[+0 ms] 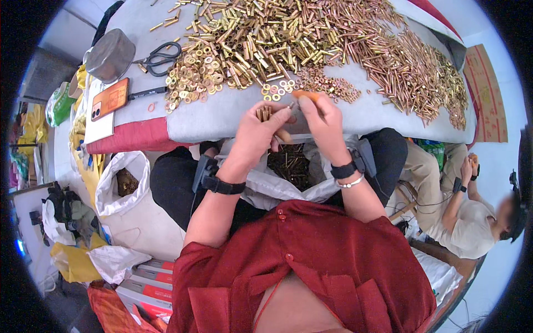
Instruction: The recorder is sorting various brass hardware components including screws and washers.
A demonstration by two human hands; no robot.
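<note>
My left hand (256,133) is closed around several brass-coloured metal sleeves (264,113), whose ends stick up beside the thumb. Close by on the right, my right hand (323,119) is pinched, with orange finger covers (308,96) on its fingertips. A small greyish metal piece (292,104) shows between the two hands; the fingers hide most of it. Just beyond them on the grey table lie flat washers (272,91) and a patch of nuts (333,87). A large heap of metal sleeves (250,41) spreads behind, merging on the right into slim bolts (400,72).
Left on the table are black-handled scissors (162,59), a metal pot (111,56), an orange phone (110,100) and a black pen-like stick (147,93). An open white sack (258,186) with metal parts stands between my knees. Another person (469,222) sits at the right.
</note>
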